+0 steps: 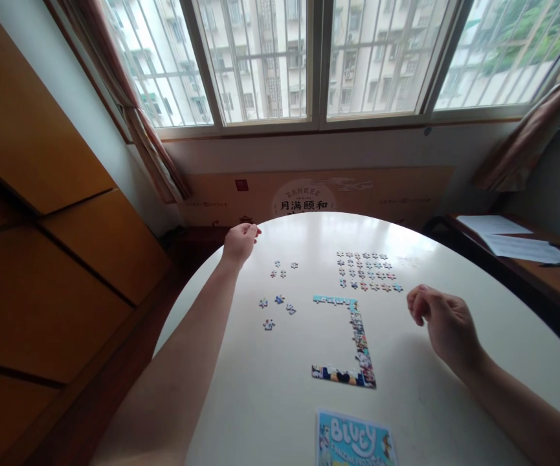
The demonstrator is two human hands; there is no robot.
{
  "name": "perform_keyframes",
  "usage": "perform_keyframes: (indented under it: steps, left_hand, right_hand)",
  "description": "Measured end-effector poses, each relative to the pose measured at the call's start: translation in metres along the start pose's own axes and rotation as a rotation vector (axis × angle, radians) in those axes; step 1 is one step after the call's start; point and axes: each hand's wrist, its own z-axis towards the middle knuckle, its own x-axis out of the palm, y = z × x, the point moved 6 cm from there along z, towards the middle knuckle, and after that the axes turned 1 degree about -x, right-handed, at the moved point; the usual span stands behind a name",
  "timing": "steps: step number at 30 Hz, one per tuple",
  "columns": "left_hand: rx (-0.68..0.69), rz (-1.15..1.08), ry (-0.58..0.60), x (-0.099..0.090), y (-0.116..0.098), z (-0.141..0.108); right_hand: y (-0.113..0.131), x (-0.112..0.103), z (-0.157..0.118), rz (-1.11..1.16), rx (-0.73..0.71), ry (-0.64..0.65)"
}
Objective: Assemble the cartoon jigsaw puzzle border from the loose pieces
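Multicoloured, knobbed cardboard-looking jigsaw pieces [369, 265] toward the round white tabletop [265, 401] far edge looked light, stiff, best edge-pinched; left hand [241, 243], right hand [447, 323] fingers curled, couldn't tell if holding.

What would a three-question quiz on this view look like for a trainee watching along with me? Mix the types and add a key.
1. Which side of the partly built puzzle border is open, seen from the wearer's position? A) far B) left C) right
2. True or false: the BLUEY picture lies on the near side of that border.
3. Which hand is nearer the neat rows of loose pieces?

Key:
1. B.
2. True.
3. The right hand; the left hand is by the far-left edge of the white table.
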Motion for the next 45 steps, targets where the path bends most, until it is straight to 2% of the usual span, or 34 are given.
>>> perform_keyframes:
  steps: [3, 6, 10, 16, 24, 35, 45]
  left_hand:
    - [-0.044, 0.078, 0.114, 0.014, 0.021, -0.002]
    - [-0.065, 0.16, 0.201, 0.028, 0.032, -0.012]
    - [-0.064, 0.23, 0.257, 0.037, 0.035, -0.021]
    - [-0.063, 0.263, 0.297, 0.039, 0.037, -0.023]
    - [-0.05, 0.145, 0.258, 0.031, 0.052, -0.023]
    - [-0.079, -0.058, 0.197, 0.032, 0.07, -0.014]
    - [-0.05, -0.007, 0.194, 0.035, 0.074, -0.013]
  right_hand:
    - [-0.003, 0.0, -0.001, -0.005, 0.015, 0.013]
    - [-0.004, 0.001, -0.001, -0.005, 0.027, 0.023]
    - [-0.003, 0.001, -0.003, 0.001, 0.035, 0.03]
    - [0.003, 0.004, -0.005, -0.009, 0.027, 0.036]
    - [0.002, -0.002, -0.003, 0.022, 0.006, -0.008]
    - [-0.004, -0.006, 0.001, 0.02, 0.011, -0.033]
    - [-0.008, -0.006, 0.004, -0.005, 0.001, -0.038]
